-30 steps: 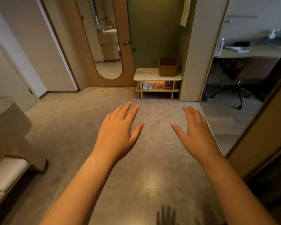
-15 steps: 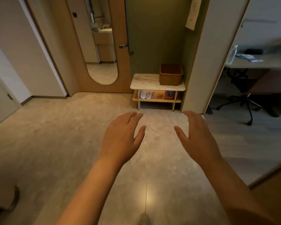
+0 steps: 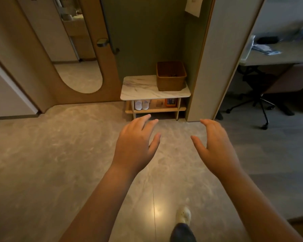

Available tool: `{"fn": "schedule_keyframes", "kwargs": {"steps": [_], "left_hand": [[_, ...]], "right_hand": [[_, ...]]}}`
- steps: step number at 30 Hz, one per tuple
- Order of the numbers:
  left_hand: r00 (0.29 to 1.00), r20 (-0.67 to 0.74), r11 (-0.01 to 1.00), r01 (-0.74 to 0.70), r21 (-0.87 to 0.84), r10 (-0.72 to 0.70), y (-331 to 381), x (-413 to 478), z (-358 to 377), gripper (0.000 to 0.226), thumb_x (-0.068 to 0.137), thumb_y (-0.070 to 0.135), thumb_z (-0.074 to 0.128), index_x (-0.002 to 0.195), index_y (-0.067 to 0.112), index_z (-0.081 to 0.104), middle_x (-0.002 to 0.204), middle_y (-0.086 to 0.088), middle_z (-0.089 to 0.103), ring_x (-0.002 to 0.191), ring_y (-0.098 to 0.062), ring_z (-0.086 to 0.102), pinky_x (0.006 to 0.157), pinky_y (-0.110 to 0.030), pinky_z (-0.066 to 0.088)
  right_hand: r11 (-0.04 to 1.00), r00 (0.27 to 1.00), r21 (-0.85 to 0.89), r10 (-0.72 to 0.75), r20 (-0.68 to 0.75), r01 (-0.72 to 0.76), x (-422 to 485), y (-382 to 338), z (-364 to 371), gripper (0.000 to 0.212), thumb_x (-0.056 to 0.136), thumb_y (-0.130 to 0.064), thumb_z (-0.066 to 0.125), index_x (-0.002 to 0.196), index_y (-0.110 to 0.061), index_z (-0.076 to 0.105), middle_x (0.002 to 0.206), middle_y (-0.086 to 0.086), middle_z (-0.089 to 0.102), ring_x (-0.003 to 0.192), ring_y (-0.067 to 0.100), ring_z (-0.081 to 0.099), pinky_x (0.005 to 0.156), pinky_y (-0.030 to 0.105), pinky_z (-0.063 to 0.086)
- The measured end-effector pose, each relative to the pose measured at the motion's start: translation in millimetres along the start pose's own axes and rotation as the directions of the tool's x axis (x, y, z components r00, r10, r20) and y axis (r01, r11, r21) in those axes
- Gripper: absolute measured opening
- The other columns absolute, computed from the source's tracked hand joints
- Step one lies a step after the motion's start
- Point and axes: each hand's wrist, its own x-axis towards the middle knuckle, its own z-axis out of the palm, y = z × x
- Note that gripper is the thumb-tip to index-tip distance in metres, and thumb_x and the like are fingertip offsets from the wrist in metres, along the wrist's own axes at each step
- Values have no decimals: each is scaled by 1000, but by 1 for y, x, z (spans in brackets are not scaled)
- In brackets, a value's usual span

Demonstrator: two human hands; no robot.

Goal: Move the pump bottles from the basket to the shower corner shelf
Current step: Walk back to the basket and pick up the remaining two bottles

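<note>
A brown woven basket (image 3: 171, 79) stands on the right end of a low marble-topped bench (image 3: 138, 89) in an alcove ahead. Its inside is dark and I can make out no pump bottles there. My left hand (image 3: 135, 145) and my right hand (image 3: 215, 147) are held out over the tiled floor, palms down, fingers spread and slightly curled, both empty. Both hands are well short of the bench and the basket. No shower shelf is in view.
White slippers (image 3: 142, 104) and small boxes sit on the bench's lower shelf. A wooden door with an oval mirror (image 3: 80, 67) is on the left. On the right are a desk (image 3: 276, 56) and a wheeled chair (image 3: 262, 102). My foot (image 3: 183, 215) is on the floor.
I have walked forward: the bench and basket are nearer and larger. Both hands stay out in front, fingers curling a little more. A foot has come into view at the bottom.
</note>
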Motion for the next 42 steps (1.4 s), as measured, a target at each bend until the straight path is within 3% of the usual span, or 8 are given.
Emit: {"fn": "schedule_keyframes", "kwargs": {"steps": [5, 13, 17, 24, 36, 42], "left_hand": [[999, 23, 1000, -23, 4, 23, -29, 101, 66, 41, 93, 36, 50, 128, 17, 58, 130, -4, 57, 119, -17, 52, 92, -32, 44], [999, 50, 999, -8, 42, 6, -53, 305, 148, 48, 94, 39, 48, 137, 21, 47, 136, 0, 53, 122, -17, 50, 93, -33, 45], [996, 68, 998, 47, 50, -50, -79, 372, 185, 48, 93, 39, 47, 137, 20, 46, 135, -2, 54, 122, -17, 50, 91, -33, 46], [991, 91, 994, 98, 43, -101, -139, 485, 259, 51, 93, 40, 46, 140, 21, 42, 138, -1, 51, 122, -18, 49, 92, -34, 45], [982, 136, 982, 144, -120, -128, -256, 736, 421, 51, 94, 41, 42, 142, 25, 37, 143, 2, 43, 128, -15, 41, 97, -34, 41], [986, 142, 972, 113, -206, -84, -281, 834, 486, 47, 93, 35, 48, 137, 20, 42, 132, -1, 52, 117, -14, 50, 87, -27, 45]], "right_hand": [[1000, 1000, -3, 17, -16, -17, 117, 37, 25, 59, 90, -38, 54, 141, -17, 34, 145, 3, 39, 133, 17, 35, 102, 25, 27], [1000, 998, 14, -15, -58, 15, 339, 93, 41, 58, 90, -39, 54, 140, -17, 34, 142, 3, 41, 130, 18, 38, 99, 25, 31], [999, 999, 1, -38, -24, 38, 428, 108, 59, 60, 91, -38, 54, 141, -15, 32, 142, 4, 40, 130, 20, 38, 102, 32, 35], [997, 998, -14, -70, 4, 70, 571, 136, 102, 62, 90, -38, 55, 142, -15, 32, 141, 5, 40, 130, 20, 38, 103, 32, 35], [998, 999, -61, 35, 33, -33, 848, 194, 192, 66, 89, -38, 56, 144, -19, 26, 146, 3, 34, 132, 19, 35, 100, 24, 27], [992, 997, -110, 70, 19, -67, 945, 238, 219, 63, 90, -42, 52, 143, -20, 26, 145, 4, 34, 131, 21, 38, 93, 24, 31]]}}
